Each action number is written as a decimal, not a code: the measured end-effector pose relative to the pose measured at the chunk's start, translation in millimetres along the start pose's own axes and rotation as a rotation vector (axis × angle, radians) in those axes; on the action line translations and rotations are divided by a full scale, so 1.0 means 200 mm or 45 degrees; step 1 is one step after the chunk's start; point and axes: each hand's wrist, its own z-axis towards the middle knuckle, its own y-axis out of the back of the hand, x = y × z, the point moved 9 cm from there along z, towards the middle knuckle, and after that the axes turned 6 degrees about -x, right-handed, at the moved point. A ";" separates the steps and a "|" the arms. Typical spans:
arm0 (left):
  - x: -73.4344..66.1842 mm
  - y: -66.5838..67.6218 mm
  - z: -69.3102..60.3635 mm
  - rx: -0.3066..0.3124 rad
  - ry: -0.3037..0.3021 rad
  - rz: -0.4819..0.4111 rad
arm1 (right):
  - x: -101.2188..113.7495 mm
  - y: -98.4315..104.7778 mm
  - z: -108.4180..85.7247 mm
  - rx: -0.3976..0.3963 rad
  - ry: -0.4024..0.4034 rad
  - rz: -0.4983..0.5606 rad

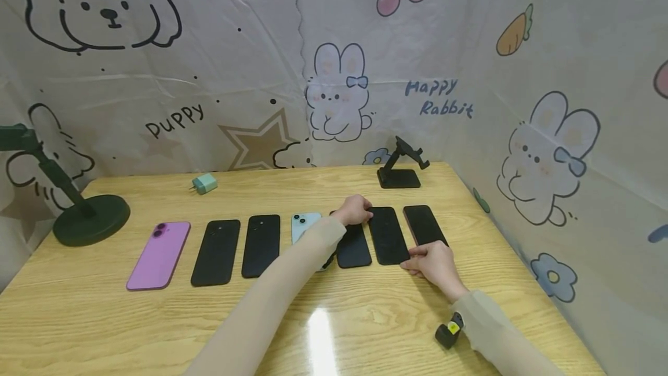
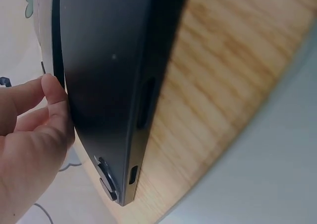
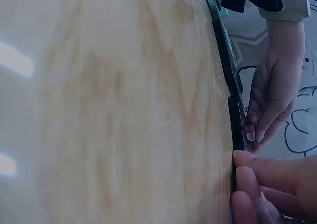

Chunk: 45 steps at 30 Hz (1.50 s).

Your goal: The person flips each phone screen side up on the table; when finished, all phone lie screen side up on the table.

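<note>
A black phone lies flat on the wooden table, second from the right in a row. My left hand pinches it at its far left corner. My right hand holds the same phone at its near right corner. In the left wrist view the left hand has thumb and fingertip together at a phone's edge, beside another dark phone with a camera bump. The right wrist view shows the right hand with its thumb and curled fingers at a thin dark phone edge.
Left along the row are a dark blue phone, a light blue phone, two black phones and a purple phone. At the right lies a reddish-edged phone. Behind stand a phone stand and a charger plug; a green lamp base is left.
</note>
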 end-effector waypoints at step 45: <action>0.11 0.36 -0.37 -0.034 0.061 -0.013 | 0.38 -0.29 -0.16 0.050 0.227 -0.253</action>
